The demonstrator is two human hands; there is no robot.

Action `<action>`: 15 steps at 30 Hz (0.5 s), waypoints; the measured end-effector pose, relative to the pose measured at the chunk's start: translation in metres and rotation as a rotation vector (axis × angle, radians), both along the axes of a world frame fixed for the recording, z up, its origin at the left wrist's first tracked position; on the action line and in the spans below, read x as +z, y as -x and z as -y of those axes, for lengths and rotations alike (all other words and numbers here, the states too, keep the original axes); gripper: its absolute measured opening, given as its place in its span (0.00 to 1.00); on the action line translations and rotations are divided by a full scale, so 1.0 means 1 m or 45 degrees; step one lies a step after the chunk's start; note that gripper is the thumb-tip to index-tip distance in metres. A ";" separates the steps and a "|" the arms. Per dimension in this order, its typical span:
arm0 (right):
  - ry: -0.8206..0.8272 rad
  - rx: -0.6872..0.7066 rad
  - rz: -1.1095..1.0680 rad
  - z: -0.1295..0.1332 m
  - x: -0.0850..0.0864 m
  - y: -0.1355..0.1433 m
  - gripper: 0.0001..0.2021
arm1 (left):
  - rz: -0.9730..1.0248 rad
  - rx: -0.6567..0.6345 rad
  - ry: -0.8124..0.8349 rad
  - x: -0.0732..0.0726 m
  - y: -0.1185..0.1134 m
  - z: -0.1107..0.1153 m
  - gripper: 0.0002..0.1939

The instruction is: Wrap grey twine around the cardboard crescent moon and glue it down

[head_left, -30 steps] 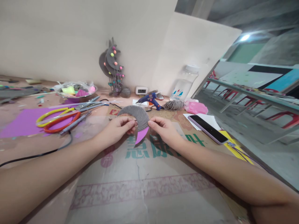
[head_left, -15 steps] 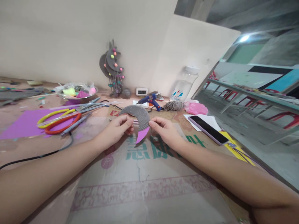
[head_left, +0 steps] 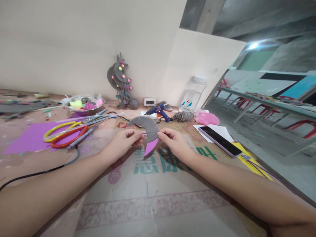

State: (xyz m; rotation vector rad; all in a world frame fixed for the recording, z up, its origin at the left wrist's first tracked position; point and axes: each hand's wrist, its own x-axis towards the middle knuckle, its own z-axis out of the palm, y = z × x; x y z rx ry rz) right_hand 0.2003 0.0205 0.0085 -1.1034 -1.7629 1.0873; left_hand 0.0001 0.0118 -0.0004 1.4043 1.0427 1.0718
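Note:
A crescent moon shape (head_left: 146, 125) stands in front of me over the cardboard. Grey yarn is wound round most of it, and its lower tip shows bare purple. My right hand (head_left: 172, 141) pinches the crescent's right edge between thumb and fingers, just above the purple part. On the inner side of the curve, my left hand (head_left: 127, 141) is closed in a pinch. A short, thin, striped piece reaches from its fingertips toward the crescent, too small to name.
Scissors (head_left: 65, 133) lie on purple paper (head_left: 27, 138) at left, near a bowl (head_left: 84, 110) of scraps. Behind the crescent are a glue gun (head_left: 160, 112), a yarn bundle (head_left: 182, 116), a timer (head_left: 149, 101), a bottle (head_left: 192, 93) and a moon ornament (head_left: 120, 80). A phone (head_left: 219, 141) lies right.
The view has tilted up slightly, so the things on the table sit lower in the picture. Both hands keep nearly the same hold, and the crescent has barely moved between them.

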 end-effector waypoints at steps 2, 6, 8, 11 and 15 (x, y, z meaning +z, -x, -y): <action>-0.016 0.003 0.015 0.000 0.000 -0.001 0.13 | 0.107 0.048 0.061 -0.001 0.000 -0.001 0.16; -0.047 0.002 0.043 -0.001 0.000 -0.001 0.13 | 0.126 0.122 0.076 -0.002 0.001 -0.002 0.17; -0.038 0.002 0.044 0.000 0.001 -0.001 0.13 | 0.050 0.093 0.072 0.000 0.001 0.000 0.15; -0.037 0.006 0.048 0.001 0.002 0.000 0.13 | -0.062 0.006 0.003 0.003 -0.001 0.003 0.11; -0.087 -0.001 0.078 0.001 0.002 0.001 0.12 | -0.016 -0.047 -0.008 0.004 -0.002 0.003 0.08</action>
